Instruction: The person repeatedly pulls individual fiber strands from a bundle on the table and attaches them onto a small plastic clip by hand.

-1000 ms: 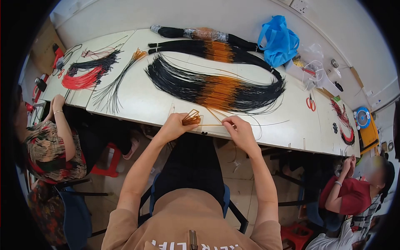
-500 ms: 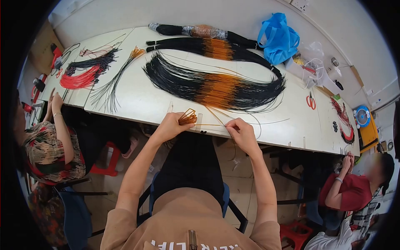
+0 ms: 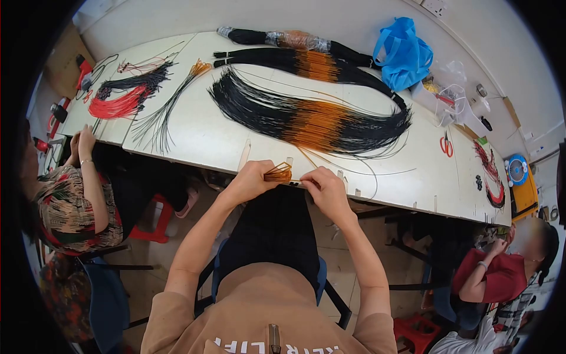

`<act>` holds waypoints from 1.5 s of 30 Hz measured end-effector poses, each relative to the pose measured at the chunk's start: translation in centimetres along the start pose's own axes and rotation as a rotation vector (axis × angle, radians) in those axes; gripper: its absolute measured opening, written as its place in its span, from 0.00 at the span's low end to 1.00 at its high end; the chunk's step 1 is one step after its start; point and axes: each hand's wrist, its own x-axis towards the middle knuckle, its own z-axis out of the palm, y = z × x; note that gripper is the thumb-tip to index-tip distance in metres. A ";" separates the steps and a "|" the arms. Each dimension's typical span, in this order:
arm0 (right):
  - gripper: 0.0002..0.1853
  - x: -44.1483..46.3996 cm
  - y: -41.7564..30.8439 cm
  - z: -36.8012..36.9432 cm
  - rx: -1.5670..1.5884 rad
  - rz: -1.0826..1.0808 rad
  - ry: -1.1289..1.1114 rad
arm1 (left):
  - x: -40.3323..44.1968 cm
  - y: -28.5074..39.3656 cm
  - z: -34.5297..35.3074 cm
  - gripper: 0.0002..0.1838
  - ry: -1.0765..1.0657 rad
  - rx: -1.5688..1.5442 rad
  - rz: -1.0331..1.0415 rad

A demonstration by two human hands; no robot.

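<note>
My left hand (image 3: 253,180) is closed on a small bunch of orange wires (image 3: 279,172) with bent, looped ends, at the table's front edge. Just to its right, my right hand (image 3: 321,186) is pinched, thumb and fingertips together, near the end of the bunch. A thin wire seems to be between its fingertips, too small to make out well. Beyond both hands lies a wide spread of black wires with an orange middle (image 3: 318,123). A few loose orange and black wires trail from it toward my right hand.
Further back on the table (image 3: 194,133) lie tied black-and-orange bundles (image 3: 318,65) and a blue bag (image 3: 404,53). Red-handled scissors (image 3: 446,144) lie right. Red and black wires (image 3: 121,103) lie left. A person (image 3: 73,200) sits left, another (image 3: 495,271) right.
My right hand has moved left, close to my left hand, and the orange wire stretched between them earlier no longer shows as a long span. The view has shifted slightly.
</note>
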 end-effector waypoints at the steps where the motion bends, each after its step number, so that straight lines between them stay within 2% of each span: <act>1: 0.03 -0.1 0.1 0.1 0.017 -0.013 0.005 | 0.0 -0.1 0.0 0.10 -0.006 0.009 0.009; 20: 0.04 -0.8 0.4 0.5 0.004 -0.018 0.029 | -0.6 0.1 0.4 0.12 0.005 0.011 0.037; 24: 0.04 -0.9 0.3 0.6 -0.019 -0.009 0.040 | -0.7 0.8 0.1 0.07 -0.012 0.055 0.028; 30: 0.02 -1.0 0.0 0.7 -0.033 -0.012 0.072 | -0.8 0.6 0.3 0.07 -0.017 0.065 0.033; 34: 0.02 -1.4 -0.8 0.7 -0.238 -0.053 0.087 | -1.4 0.4 0.9 0.05 0.013 0.025 0.059; 35: 0.02 -1.7 -1.2 0.8 -0.238 -0.052 0.088 | -1.8 -0.2 1.8 0.04 0.023 -0.062 -0.016; 37: 0.02 -2.5 -2.4 1.2 -0.101 0.208 0.053 | -3.1 0.0 3.5 0.02 0.033 -0.150 -0.087; 39: 0.03 -3.2 -3.5 1.9 0.040 0.467 0.018 | -4.4 1.4 4.7 0.05 0.117 -0.327 -0.202; 40: 0.03 -3.6 -3.6 2.6 0.038 0.471 0.016 | -4.8 1.5 5.3 0.05 0.115 -0.330 -0.204; 44: 0.04 -5.7 -2.0 6.7 1.026 0.566 0.263 | -6.1 1.3 7.5 0.08 0.172 -0.388 -0.272; 45: 0.04 -6.1 -1.7 7.2 1.026 0.568 0.263 | -6.4 1.2 7.5 0.08 0.171 -0.389 -0.273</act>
